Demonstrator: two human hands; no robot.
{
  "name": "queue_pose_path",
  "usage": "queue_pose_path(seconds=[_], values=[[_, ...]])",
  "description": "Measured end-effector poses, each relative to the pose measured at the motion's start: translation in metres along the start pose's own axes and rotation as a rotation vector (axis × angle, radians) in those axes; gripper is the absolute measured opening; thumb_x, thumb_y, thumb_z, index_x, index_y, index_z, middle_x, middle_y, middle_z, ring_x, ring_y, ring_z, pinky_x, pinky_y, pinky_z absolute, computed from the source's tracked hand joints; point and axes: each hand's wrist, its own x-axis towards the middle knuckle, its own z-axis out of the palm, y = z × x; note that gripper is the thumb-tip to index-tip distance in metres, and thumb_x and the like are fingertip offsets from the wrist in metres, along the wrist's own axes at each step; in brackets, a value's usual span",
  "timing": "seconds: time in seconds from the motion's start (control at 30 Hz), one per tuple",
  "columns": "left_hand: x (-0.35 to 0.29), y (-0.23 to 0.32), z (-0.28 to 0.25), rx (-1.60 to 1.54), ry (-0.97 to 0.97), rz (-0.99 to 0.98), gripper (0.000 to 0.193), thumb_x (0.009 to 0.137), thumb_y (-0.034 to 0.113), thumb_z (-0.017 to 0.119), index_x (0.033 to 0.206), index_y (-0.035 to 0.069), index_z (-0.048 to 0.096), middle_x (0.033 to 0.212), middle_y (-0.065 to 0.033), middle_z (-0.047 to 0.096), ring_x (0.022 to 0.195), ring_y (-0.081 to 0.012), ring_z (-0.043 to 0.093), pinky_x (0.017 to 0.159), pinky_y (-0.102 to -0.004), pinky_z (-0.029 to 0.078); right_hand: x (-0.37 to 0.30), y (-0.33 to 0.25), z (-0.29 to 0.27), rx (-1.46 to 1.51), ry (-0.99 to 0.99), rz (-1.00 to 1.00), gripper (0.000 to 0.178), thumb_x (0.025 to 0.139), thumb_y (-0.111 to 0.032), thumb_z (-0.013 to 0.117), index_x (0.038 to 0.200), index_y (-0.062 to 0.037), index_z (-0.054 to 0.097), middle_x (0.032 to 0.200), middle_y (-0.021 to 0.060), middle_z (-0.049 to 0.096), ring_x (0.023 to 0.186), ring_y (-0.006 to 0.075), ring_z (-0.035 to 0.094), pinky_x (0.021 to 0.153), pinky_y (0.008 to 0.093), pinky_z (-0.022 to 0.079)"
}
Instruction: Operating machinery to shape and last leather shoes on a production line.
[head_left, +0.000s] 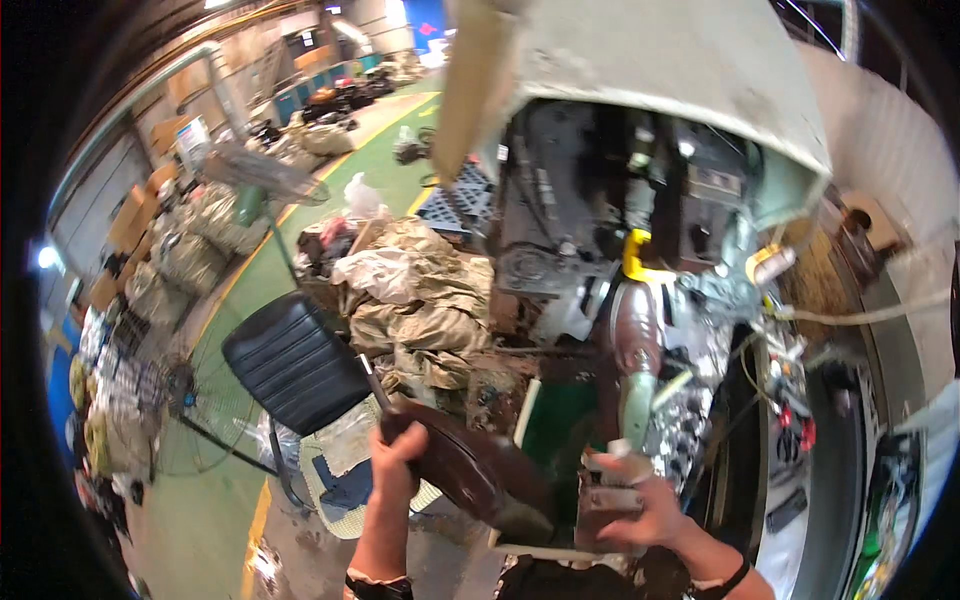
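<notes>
**Holding shoe parts at the machine – work looks mid-way**

Gripping w/ both hands: left hand [393, 452] is clenched round the heel end of a dark brown shoe upper [470, 470], held low in front of the body; right hand [640, 505] grasps a small brown block-like piece [605, 505], just below a shiny brown shoe on a last [637, 335] that sits on the grey machine [660, 120]. Judging by this, one shoe is mounted, the upper in hand isn't yet.

Around: black chair [295, 365] just left, heap of tan material [425, 300] behind it, floor fan [262, 175] further off, cables and tools [790, 410] at right. Heap & chair crowd the left side.
</notes>
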Motion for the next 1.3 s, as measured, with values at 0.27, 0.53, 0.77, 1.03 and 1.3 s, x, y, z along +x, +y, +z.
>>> queue_pose_path(seconds=[0.27,0.53,0.77,1.03,1.3], values=[[0.024,0.013,0.105,-0.392,-0.158,-0.165,0.042,0.096,0.035,0.061,0.122,0.002,0.064,0.115,-0.0129,0.071,0.104,-0.0273,0.068,0.095,-0.0438,0.053,0.000,-0.027,0.001,-0.085,0.299,-0.227,0.096,0.075,-0.026,0.091,0.151,0.0039,0.041,0.150,0.0212,0.049,0.139,0.0375,0.048,0.119,0.0555,0.031],[-0.017,-0.059,0.245,-0.276,-0.443,-0.362,0.038,0.098,0.031,0.063,0.124,0.004,0.065,0.119,-0.0108,0.071,0.110,-0.0258,0.067,0.096,-0.0418,0.052,-0.134,-0.041,-0.045,-0.251,0.597,-0.106,0.090,0.080,-0.032,0.086,0.151,0.0013,0.042,0.151,0.0243,0.046,0.141,0.0401,0.045,0.120,0.0540,0.031],[-0.139,-0.195,0.369,0.015,-0.529,-0.796,0.039,0.096,0.035,0.067,0.121,0.006,0.066,0.114,-0.0078,0.070,0.106,-0.0261,0.066,0.098,-0.0427,0.051,-0.315,-0.059,-0.051,-0.149,0.964,0.337,0.081,0.081,-0.021,0.085,0.147,0.0041,0.046,0.137,0.0205,0.060,0.123,0.0279,0.061,0.108,0.0366,0.046],[-0.293,-0.302,0.418,0.406,-1.078,-0.876,0.040,0.092,-0.001,0.069,0.131,-0.004,0.057,0.128,-0.0174,0.063,0.118,-0.0266,0.064,0.102,-0.0413,0.054,-0.568,-0.046,-0.104,0.526,2.103,0.654,0.067,0.078,-0.002,0.083,0.140,-0.0048,0.058,0.106,0.0140,0.072,0.091,0.0209,0.069,0.083,0.0329,0.057],[-0.257,-0.342,0.389,0.503,-0.986,-0.726,0.040,0.083,-0.012,0.073,0.121,-0.004,0.065,0.117,-0.0130,0.067,0.106,-0.0206,0.067,0.095,-0.0320,0.056,-0.833,-0.020,-0.133,0.186,2.541,0.926,0.094,0.074,-0.024,0.091,0.149,-0.0028,0.040,0.123,0.0145,0.064,0.108,0.0266,0.064,0.087,0.0416,0.055]])
